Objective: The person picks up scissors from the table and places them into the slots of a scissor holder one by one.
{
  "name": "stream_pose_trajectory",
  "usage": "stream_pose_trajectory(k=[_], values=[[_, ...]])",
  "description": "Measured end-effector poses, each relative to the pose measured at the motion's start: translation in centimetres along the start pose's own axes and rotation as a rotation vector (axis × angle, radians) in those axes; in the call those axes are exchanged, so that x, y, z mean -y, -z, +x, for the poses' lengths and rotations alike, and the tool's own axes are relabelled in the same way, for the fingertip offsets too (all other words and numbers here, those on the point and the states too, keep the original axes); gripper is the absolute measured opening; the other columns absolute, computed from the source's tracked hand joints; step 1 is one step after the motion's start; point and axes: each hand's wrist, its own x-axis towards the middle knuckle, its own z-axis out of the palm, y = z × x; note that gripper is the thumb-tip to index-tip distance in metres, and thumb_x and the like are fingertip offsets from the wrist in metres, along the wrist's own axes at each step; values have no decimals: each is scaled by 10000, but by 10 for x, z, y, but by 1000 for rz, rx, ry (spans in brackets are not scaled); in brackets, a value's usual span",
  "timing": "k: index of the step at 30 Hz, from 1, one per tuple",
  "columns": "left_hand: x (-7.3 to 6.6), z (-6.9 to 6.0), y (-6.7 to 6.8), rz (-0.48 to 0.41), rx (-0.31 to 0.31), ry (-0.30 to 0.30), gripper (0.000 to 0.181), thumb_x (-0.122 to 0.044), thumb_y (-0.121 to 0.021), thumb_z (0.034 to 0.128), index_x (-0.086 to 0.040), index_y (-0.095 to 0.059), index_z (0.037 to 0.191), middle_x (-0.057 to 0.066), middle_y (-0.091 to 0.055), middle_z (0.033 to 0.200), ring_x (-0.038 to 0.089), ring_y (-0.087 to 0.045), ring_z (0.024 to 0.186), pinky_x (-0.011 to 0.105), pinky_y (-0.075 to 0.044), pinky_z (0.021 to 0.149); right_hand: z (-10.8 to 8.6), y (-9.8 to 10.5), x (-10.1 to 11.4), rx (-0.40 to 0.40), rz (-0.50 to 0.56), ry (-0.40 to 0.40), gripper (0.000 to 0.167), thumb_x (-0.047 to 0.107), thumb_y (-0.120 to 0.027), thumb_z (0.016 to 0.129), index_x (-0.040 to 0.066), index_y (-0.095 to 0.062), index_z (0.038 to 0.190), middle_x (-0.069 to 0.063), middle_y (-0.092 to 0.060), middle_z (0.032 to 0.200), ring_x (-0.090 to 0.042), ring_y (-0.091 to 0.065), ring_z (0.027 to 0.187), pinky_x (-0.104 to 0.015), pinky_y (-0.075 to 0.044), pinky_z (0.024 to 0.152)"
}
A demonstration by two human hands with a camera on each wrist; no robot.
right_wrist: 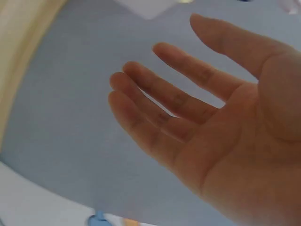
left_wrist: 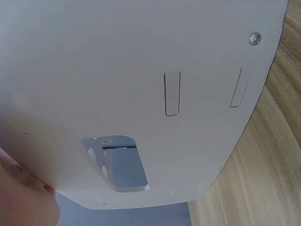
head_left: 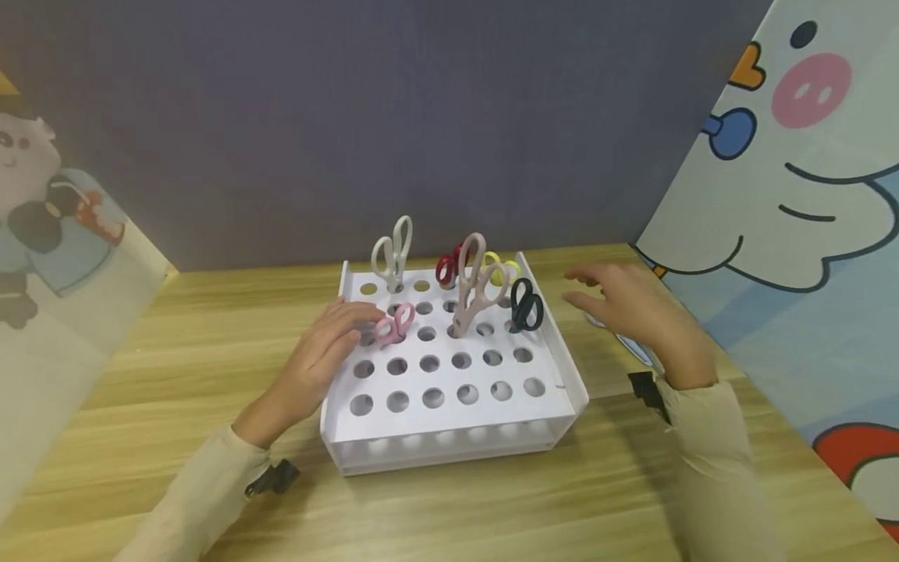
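A white rack with rows of round holes stands on the wooden table, holding several scissors by their upright handles. Beside the small pink scissors, my left hand reaches over the rack's left side with extended fingers. Its fingertips are close to the pink handles; whether they touch cannot be told. In the left wrist view, the rack's side panel hides most of that hand. My right hand hovers right of the rack, holding nothing, its fingers loosely spread. Nearest to it are black scissors.
White scissors, red scissors and yellow scissors stand toward the rack's back. Large pale pink scissors rise near its middle. A grey panel closes off the back, and a cartoon-printed wall borders the right.
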Motion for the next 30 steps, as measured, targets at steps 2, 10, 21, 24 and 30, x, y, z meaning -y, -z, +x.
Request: stream_pose_trajectory(k=[2,10,21,24,30], values=[[1,1,0,1,-2,-1,323,4,-431,991,-6,-619,1254,124,-627,1300,295,-501,1314,458,-117,1237,6,-7,-13,3,-1,-15,391,291,-605,997,19,-638,1276,-223,-674,1187,-399,-634,1073,-564,-512,860],[2,1,-1,6,-3,2,321,9,-434,986,-4,-629,1241,131,-633,1290,294,-514,1299,406,-112,1241,21,-38,-66,42,95,-137,428,211,-579,1005,-108,-563,1289,-333,-568,1289,-501,-556,1142,-614,-480,928],[3,0,0,3,-5,0,323,11,-424,986,-12,-635,1230,121,-645,1268,282,-528,1282,427,-118,1239,20,-69,-116,150,131,-283,539,214,-557,1000,-176,-434,1351,-421,-444,1351,-580,-414,1246,-669,-357,1043],[3,0,-1,6,-5,1,320,11,-426,986,-9,-634,1229,124,-646,1266,281,-529,1281,414,-117,1240,18,-77,-125,196,116,-323,591,240,-542,1006,-171,-379,1398,-418,-419,1375,-581,-392,1263,-671,-346,1056],[3,0,-1,15,-7,1,320,13,-433,984,1,-631,1235,132,-643,1272,285,-531,1280,422,-124,1240,13,-88,-139,230,106,-382,638,307,-512,1014,-161,-363,1420,-406,-391,1410,-589,-375,1279,-684,-333,1061]])
